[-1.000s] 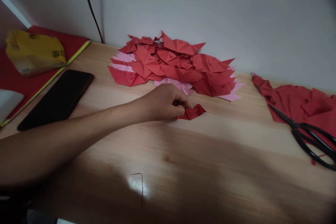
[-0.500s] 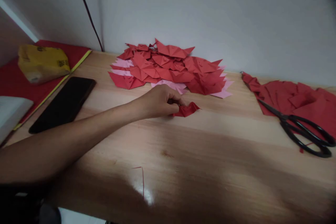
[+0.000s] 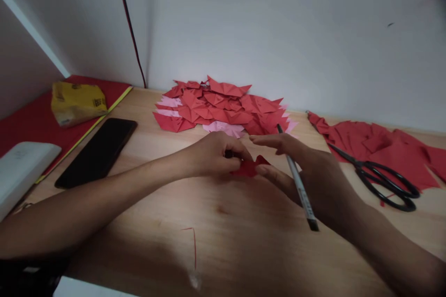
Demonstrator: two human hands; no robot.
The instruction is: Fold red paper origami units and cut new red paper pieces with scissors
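My left hand (image 3: 221, 155) pinches the left end of a small folded red paper piece (image 3: 248, 168) at the middle of the wooden table. From the other side, my right hand (image 3: 318, 174) reaches over it, thumb at the piece's right end and index finger stretched above. A slim silvery pen (image 3: 300, 185) with a dark tip is tucked slantwise in that hand. Just behind lies a heap of folded red paper shapes (image 3: 223, 113), with pink ones (image 3: 223, 127) among them. Fingers hide part of the small piece.
Black-handled scissors (image 3: 386, 185) lie at the right against a spread of red paper (image 3: 376, 144). A dark phone (image 3: 97, 153), a white device (image 3: 31, 167) and a yellow packet (image 3: 78, 104) are on the left. A thin red strip (image 3: 195, 248) lies in front. The wall borders the back.
My right hand has come in from the right with the pen, its thumb now at the red paper piece. My left hand keeps its pinch. The view has shifted slightly.
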